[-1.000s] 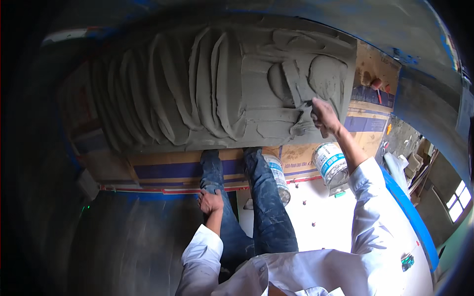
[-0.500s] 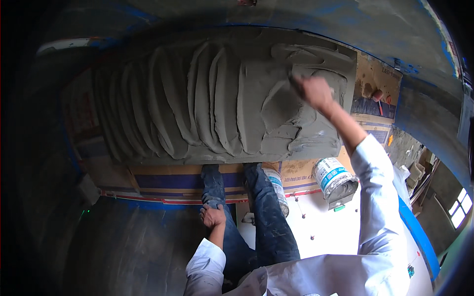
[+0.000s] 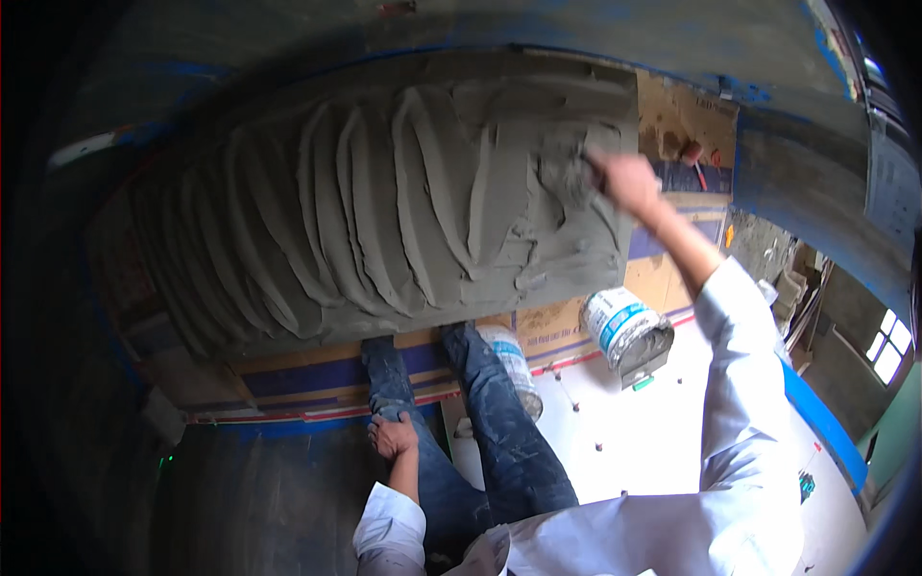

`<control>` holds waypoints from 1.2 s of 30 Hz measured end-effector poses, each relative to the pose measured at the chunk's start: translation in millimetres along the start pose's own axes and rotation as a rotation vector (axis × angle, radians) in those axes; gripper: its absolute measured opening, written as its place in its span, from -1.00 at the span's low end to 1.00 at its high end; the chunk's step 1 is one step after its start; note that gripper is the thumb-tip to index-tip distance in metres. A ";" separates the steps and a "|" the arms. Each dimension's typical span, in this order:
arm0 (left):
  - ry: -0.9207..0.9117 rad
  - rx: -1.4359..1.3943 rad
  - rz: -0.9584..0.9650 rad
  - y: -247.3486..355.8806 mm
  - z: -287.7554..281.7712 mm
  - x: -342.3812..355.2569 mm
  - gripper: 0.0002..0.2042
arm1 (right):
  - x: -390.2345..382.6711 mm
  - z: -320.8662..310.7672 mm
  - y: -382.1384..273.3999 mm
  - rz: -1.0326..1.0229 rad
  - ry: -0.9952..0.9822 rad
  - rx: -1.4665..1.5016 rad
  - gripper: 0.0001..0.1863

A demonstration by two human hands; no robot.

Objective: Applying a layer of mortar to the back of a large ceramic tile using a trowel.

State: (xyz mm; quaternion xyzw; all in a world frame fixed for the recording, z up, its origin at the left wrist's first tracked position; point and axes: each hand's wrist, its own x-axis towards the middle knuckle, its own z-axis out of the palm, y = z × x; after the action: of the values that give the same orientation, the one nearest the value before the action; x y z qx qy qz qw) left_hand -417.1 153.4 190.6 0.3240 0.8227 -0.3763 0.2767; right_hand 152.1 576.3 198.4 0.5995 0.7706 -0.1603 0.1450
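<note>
Grey mortar (image 3: pixel 370 202) covers a long slab in thick curved ridges, running flatter and patchy toward its right end. My right hand (image 3: pixel 630 182) is over that right end, closed on the handle of a trowel (image 3: pixel 569 171). Motion blurs the trowel, and its blade is hard to make out against the mortar. My left hand (image 3: pixel 394 437) rests on my left knee, holding nothing, with its fingers apart on the jeans.
Printed cardboard (image 3: pixel 288 376) lies under and around the slab. A white bucket (image 3: pixel 615 322) with mortar at its mouth stands at the near right; another bucket (image 3: pixel 514 370) is beside my right leg. A red-handled mallet (image 3: pixel 694 163) lies on the cardboard at the right.
The view has shifted, so the slab appears lower and farther left. My right hand and the trowel have moved right across the slab toward its end. My left hand stays on the knee.
</note>
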 end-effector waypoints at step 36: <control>-0.025 -0.053 0.079 19.6 -5.7 -5.2 -0.33 | -91.9 15.1 131.4 0.398 0.040 0.542 -0.51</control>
State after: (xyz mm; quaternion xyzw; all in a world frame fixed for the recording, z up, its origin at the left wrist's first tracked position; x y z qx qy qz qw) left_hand -400.4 166.3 188.8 0.3440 0.8154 -0.3472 0.3102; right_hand 302.1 519.5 213.3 0.7579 0.5706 -0.3162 -0.0065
